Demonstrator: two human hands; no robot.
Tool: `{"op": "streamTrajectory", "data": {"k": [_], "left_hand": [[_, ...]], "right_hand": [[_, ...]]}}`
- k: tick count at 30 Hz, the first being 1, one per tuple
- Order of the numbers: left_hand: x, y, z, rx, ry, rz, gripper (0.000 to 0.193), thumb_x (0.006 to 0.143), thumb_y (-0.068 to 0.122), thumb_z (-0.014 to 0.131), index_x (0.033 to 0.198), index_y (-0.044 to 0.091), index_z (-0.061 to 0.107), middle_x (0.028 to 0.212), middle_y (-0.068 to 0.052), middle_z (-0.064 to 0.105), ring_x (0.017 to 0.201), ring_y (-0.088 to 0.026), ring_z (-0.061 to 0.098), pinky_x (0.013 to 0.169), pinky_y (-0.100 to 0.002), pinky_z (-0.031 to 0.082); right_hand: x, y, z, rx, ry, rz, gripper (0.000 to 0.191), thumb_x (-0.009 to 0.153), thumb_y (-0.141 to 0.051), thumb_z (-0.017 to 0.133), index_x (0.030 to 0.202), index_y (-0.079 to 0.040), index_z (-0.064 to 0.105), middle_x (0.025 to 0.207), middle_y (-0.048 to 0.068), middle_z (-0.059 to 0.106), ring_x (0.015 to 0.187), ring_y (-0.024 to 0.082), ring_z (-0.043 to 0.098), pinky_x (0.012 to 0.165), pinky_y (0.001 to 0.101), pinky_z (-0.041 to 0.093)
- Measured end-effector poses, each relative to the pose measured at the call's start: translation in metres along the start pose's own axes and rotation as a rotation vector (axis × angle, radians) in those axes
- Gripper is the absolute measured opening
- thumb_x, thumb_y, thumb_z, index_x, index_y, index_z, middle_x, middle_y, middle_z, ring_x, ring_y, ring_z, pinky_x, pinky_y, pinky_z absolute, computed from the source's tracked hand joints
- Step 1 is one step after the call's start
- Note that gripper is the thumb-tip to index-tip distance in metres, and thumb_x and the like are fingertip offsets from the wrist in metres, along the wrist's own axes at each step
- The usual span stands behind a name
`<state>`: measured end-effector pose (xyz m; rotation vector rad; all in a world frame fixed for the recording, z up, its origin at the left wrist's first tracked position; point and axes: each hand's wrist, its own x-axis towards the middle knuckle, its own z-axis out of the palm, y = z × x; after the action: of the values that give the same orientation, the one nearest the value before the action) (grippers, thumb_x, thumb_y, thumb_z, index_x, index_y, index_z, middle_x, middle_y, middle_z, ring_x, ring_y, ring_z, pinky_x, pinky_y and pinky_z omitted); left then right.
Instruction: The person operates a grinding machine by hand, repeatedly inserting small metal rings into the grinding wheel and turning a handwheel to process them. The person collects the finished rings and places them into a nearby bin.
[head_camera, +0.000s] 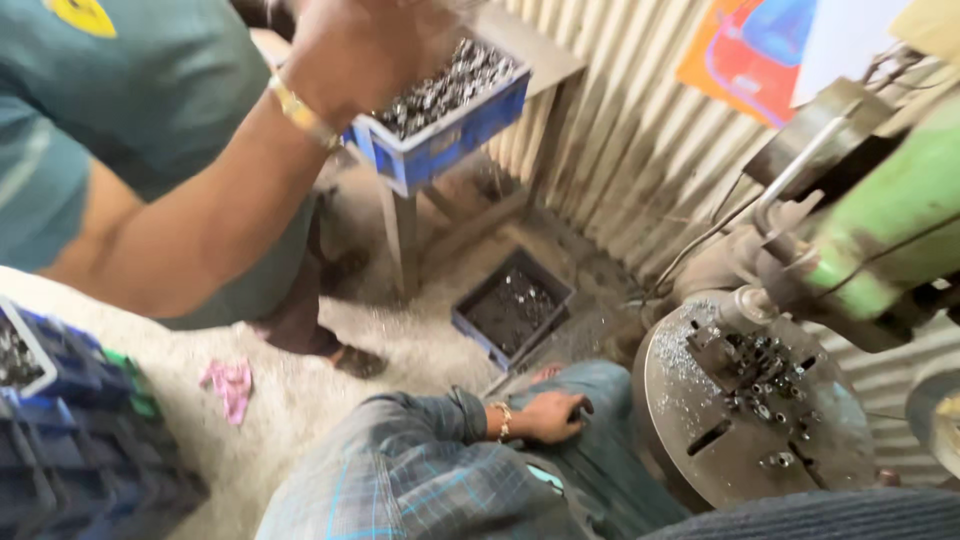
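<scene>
My left hand (553, 416) rests on my knee in blue-grey trousers (600, 450); it holds nothing, its fingers lie loosely spread, and a bracelet circles the wrist below a plaid sleeve. My right hand is out of view. Just right of my hand is a round metal machine table (700, 440) with slots, small metal parts and shavings on it. Another person in a teal shirt (120, 120) stands at the left, and their hand (350, 50) reaches over a blue crate of small metal parts (450, 130) on a stand.
A green machine body (890, 230) with levers rises at the right. A dark crate (512, 310) with a few parts lies on the floor. Stacked blue crates (70, 420) stand at the bottom left, with a pink rag (230, 385) nearby. Corrugated metal wall (620, 140) behind.
</scene>
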<state>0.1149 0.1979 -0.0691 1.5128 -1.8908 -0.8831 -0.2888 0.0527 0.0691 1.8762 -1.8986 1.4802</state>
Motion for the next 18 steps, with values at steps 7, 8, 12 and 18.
{"op": "streamTrajectory", "data": {"k": [7,8,12,18], "left_hand": [[0.012,-0.008,0.001,-0.057,0.061,0.048,0.032,0.093,0.027,0.065,0.12,0.011,0.063,0.101,-0.016,0.074,0.098,-0.034,0.071,0.088,-0.046,0.055],[0.011,-0.008,0.002,-0.049,0.056,0.034,0.032,0.093,0.027,0.065,0.12,0.011,0.063,0.101,-0.015,0.074,0.098,-0.034,0.071,0.088,-0.046,0.054],[0.008,-0.005,0.0,-0.044,0.059,0.03,0.031,0.093,0.027,0.065,0.12,0.012,0.064,0.101,-0.015,0.074,0.098,-0.034,0.071,0.087,-0.046,0.055],[0.005,0.0,0.0,-0.065,0.095,0.033,0.029,0.089,0.027,0.067,0.114,0.013,0.067,0.1,-0.017,0.073,0.094,-0.039,0.069,0.081,-0.049,0.056]], "right_hand": [[-0.013,0.014,-0.02,0.033,0.015,0.018,0.029,0.098,-0.007,0.081,0.112,0.009,0.061,0.103,0.017,0.071,0.097,0.027,0.07,0.086,0.0415,0.056],[-0.018,0.02,-0.03,0.032,0.013,0.019,0.029,0.098,-0.007,0.081,0.112,0.009,0.062,0.103,0.017,0.072,0.097,0.027,0.07,0.086,0.0416,0.056],[-0.022,0.025,-0.039,0.031,0.015,0.013,0.028,0.098,-0.008,0.081,0.11,0.009,0.062,0.101,0.017,0.072,0.096,0.028,0.07,0.085,0.0422,0.056],[-0.03,0.02,-0.051,0.003,0.038,-0.015,0.028,0.099,-0.011,0.082,0.107,0.009,0.064,0.099,0.018,0.073,0.094,0.028,0.071,0.084,0.043,0.055]]}}
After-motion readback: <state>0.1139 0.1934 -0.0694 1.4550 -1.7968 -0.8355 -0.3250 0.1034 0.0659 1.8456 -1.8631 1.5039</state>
